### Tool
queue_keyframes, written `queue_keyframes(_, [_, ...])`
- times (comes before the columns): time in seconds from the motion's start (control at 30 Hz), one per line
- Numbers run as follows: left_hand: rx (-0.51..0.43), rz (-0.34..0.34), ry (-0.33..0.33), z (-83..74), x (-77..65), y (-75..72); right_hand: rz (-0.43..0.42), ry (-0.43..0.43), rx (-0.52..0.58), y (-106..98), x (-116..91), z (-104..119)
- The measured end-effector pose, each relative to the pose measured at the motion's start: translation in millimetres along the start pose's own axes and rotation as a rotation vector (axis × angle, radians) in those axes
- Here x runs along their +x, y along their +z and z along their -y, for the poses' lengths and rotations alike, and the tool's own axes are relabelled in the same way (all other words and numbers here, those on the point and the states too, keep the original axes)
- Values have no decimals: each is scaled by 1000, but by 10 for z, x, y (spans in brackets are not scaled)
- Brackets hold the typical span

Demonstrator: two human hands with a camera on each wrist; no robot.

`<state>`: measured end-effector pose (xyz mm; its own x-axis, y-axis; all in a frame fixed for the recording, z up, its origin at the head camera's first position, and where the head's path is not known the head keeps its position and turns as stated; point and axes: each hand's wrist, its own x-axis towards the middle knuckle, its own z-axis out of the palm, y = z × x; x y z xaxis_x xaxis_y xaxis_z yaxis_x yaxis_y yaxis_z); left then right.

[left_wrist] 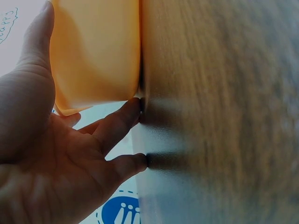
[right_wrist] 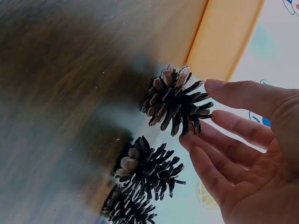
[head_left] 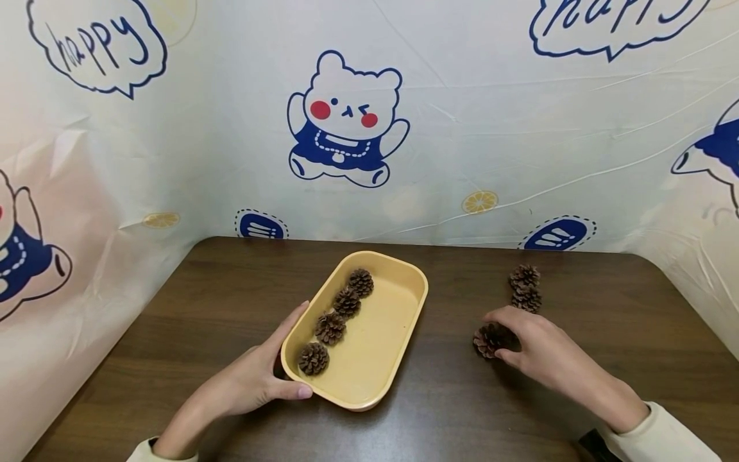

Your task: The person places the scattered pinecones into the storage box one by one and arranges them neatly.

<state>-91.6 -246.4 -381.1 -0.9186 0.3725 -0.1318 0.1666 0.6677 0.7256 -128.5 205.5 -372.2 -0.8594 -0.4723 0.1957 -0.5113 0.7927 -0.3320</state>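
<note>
My left hand point(head_left: 254, 378) grips the left near corner of a yellow rectangular tray point(head_left: 398, 321), thumb at the near rim and fingers along the left side. In the left wrist view some fingertips point(left_wrist: 135, 161) reach down to the tabletop beside the tray. Several brown pine cones point(head_left: 331, 328) lie in a row along the tray's left wall. To the right of the tray, my right hand point(head_left: 545, 350) holds a pine cone point(right_wrist: 175, 102) between thumb and fingers, low at the table. Two more pine cones point(head_left: 526, 298) stand just beyond that hand.
A dark wooden table point(head_left: 231, 282) with rounded far corners carries everything. Behind and at both sides hangs a pale sheet point(head_left: 462, 147) printed with bears, lemon slices and lettering. Bare wood lies between the tray and the right hand.
</note>
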Motion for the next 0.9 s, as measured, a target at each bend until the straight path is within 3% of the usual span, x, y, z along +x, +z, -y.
queue_keyframes(0.47, [4,1,-12,-3,2,-2,57,-10,-9,29,-3,-10])
queue_keyframes(0.9, [0,2,-18,-14,-2,-6,6,-62,-51,55,-5,-1])
